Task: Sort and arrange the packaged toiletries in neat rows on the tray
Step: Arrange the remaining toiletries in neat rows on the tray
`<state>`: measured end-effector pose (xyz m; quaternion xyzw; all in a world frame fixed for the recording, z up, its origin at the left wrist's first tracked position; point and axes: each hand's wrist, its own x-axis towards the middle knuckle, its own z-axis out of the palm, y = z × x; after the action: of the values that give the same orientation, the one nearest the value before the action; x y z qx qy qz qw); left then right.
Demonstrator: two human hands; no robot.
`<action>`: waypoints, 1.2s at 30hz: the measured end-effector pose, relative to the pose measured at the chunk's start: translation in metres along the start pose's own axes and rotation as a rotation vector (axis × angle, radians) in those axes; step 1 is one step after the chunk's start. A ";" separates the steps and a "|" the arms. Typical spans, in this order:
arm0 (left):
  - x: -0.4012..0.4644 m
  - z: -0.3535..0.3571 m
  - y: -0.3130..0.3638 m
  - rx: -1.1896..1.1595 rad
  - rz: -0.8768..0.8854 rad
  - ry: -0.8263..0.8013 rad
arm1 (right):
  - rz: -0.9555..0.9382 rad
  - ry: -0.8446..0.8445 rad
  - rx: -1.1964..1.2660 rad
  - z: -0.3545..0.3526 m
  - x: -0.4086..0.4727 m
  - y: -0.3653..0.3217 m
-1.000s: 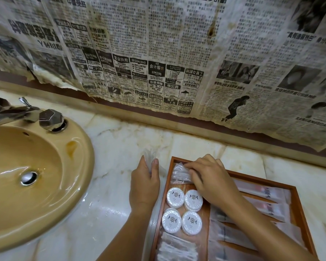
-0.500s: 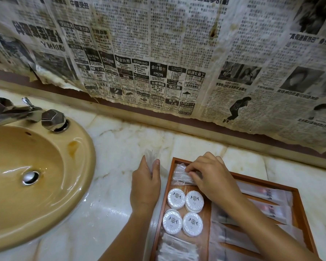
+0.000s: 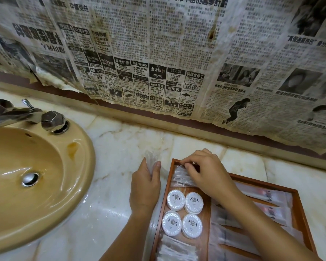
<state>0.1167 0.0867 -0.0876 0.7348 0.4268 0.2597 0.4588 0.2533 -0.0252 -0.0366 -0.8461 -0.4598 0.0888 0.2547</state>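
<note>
Tray: the wooden tray sat on the marble counter, just right of the yellow basin.
Right hand: the right hand was over the tray's far left corner, fingertips pinched on the clear packets piled there.
Left hand: the left hand lay on the counter, touching the tray's left wall, thumb and fingers clasping a clear plastic sachet that stuck out beyond the fingertips.
Soaps: four round white soaps stood two by two in the left compartment, nearer than the packets.
Near end: more clear wrapped packets lay below the soaps.
Right side: long sachets lay in rows, partly hidden by the right forearm.
Backdrop: stained newspaper covered the wall; a chrome tap sat on the basin rim.
</note>
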 end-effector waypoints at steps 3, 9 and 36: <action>0.000 -0.001 0.002 -0.025 0.013 -0.003 | 0.022 -0.013 0.102 0.006 0.011 -0.013; 0.001 -0.002 0.002 -0.069 0.030 -0.003 | 0.093 -0.129 0.241 0.023 0.022 -0.029; -0.001 -0.001 0.001 -0.064 0.040 0.027 | 0.190 -0.310 0.054 -0.029 0.007 0.009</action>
<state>0.1161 0.0861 -0.0860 0.7246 0.4096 0.2921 0.4711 0.2745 -0.0336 -0.0161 -0.8546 -0.4090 0.2543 0.1940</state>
